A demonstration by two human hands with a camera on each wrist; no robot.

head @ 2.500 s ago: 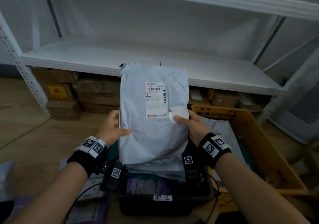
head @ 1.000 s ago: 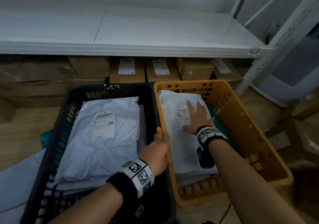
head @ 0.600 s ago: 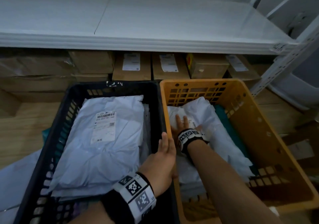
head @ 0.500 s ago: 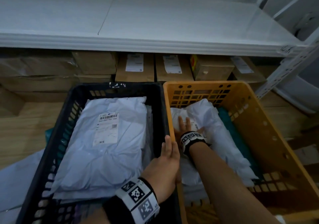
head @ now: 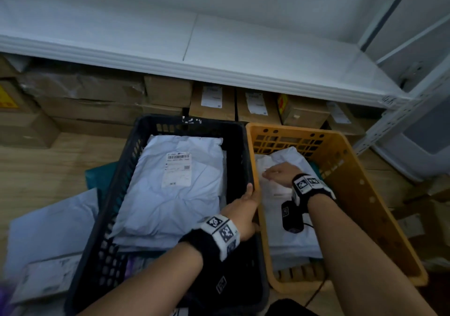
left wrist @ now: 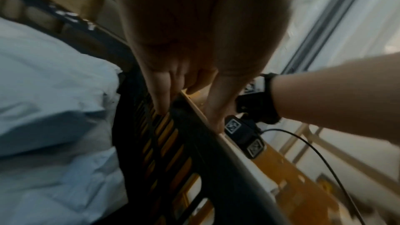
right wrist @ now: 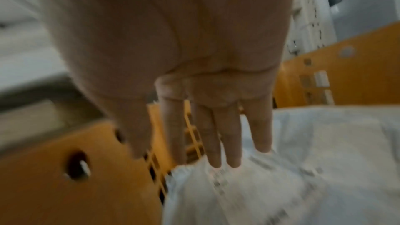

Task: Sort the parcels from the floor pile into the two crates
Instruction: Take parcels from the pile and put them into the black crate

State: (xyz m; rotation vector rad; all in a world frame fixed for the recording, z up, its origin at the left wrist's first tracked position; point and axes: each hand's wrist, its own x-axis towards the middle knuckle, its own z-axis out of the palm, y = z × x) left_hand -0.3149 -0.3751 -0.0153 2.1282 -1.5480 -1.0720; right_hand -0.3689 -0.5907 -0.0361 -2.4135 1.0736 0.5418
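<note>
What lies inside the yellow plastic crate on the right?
Pale grey plastic mailer parcels fill the yellow plastic crate, with a teal package edge at the far side. The right hand lies over the top parcel. Anything beneath the stack is covered.

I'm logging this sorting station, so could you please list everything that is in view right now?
black crate: one, black, on the floor left of the orange crate, touching it.
orange crate: one, orange, right of the black one.
labelled parcel: one, pale grey, topmost in the black crate; more lie under it, count unclear.
white parcel: one on top, white, in the orange crate; others beneath, count unclear.
floor parcels: several, pale grey, left of the black crate.
cardboard boxes: many, brown, under the shelf.
shelf: one, white, behind the crates.
left hand: grips the rims where the crates meet.
right hand: fingers straight, on the white parcel.
</note>
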